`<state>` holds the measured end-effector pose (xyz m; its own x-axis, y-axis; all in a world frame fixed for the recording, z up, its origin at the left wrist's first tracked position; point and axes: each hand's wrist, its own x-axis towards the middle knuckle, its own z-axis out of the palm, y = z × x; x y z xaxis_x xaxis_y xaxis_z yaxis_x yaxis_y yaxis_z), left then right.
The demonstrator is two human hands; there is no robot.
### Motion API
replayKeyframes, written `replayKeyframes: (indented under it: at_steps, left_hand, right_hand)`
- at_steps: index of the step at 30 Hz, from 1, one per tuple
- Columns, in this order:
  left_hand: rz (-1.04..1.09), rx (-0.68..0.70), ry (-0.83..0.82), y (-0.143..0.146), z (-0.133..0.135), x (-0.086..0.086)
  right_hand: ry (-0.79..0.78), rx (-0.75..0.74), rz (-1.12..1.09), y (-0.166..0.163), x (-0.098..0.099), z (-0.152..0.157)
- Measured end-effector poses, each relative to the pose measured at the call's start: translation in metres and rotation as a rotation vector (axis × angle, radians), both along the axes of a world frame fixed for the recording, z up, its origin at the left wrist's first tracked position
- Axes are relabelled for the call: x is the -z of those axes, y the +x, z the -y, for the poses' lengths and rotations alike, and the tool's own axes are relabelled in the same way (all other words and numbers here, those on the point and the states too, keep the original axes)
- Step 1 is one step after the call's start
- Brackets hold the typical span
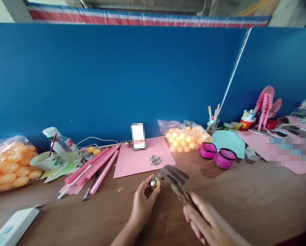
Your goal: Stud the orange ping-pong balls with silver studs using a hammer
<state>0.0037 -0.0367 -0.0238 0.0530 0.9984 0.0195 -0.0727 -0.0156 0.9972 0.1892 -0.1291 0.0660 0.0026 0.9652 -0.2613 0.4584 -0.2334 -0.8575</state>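
Observation:
My left hand [143,200] is closed, its thumb and fingers pinching a small orange ball [157,185] with shiny silver metal on its near side. Wrapped around a wooden handle, my right hand [206,217] grips a claw hammer [180,192]. The hammer's metal head is just to the right of the ball, seemingly a small gap apart. Beyond both hands, a pile of small silver pieces [155,160] lies on a sheet of pink paper [128,160]; they are too small to name surely.
Clear bags of orange balls stand at the left [13,160] and behind the hammer [183,138]. Pink paper strips [91,167] and a pen [91,185] lie left of my hands. Two magenta containers [225,159] sit right. A blue partition [104,75] closes off the back.

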Motion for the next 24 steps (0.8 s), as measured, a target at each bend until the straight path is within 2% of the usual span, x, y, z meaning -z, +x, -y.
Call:
replayKeyframes:
  at_steps: [4, 7, 11, 16, 24]
  left_hand:
    - [-0.014, -0.009, -0.010, -0.001, 0.000, -0.001]
    - [-0.009, -0.009, -0.036, -0.001, 0.000, -0.001]
    - [-0.033, -0.002, -0.050, -0.001, -0.001, -0.001]
    - [-0.088, 0.000, -0.028, -0.002, 0.000, -0.003]
    - [-0.068, 0.005, -0.012, -0.001, -0.001, -0.001]
  right_hand:
    - [0.250, 0.075, 0.223, 0.034, 0.017, -0.009]
    - [0.359, 0.012, 0.387, 0.062, 0.022, -0.022]
    - [0.376, 0.009, 0.590, 0.093, 0.032, -0.039]
    - [0.435, 0.019, 0.805, 0.118, 0.054, -0.051]
    - [0.524, -0.053, 0.944, 0.130, 0.074, -0.060]
